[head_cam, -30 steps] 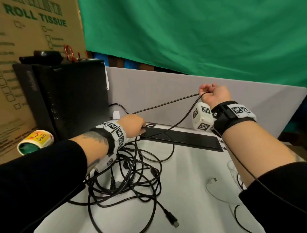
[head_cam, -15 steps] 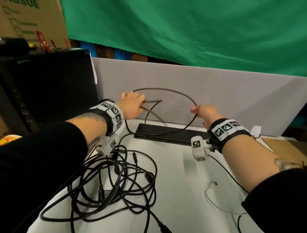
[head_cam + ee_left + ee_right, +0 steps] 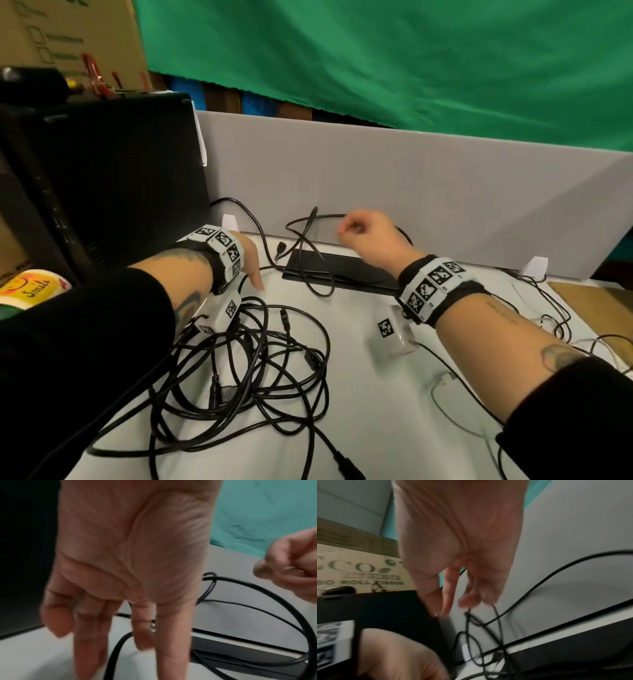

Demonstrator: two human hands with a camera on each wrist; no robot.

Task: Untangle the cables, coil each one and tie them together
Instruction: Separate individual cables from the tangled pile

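Left hand, fingers spread and empty, hovers just beyond the tangled black cables on the desk; right hand, farther right, loosely curled over a thin cable loop, grip unclear.

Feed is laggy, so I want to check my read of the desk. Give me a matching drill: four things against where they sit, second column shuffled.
Things:
1. tangled black cables
2. loose black cable loop
3. left hand
4. tape roll

Places or states:
A. at the far left edge
B. piled on the near left of the table
C. fingers straight, pointing down, holding nothing
D. by the grey partition, over the flat black strip

Pairs: 1-B, 2-D, 3-C, 4-A
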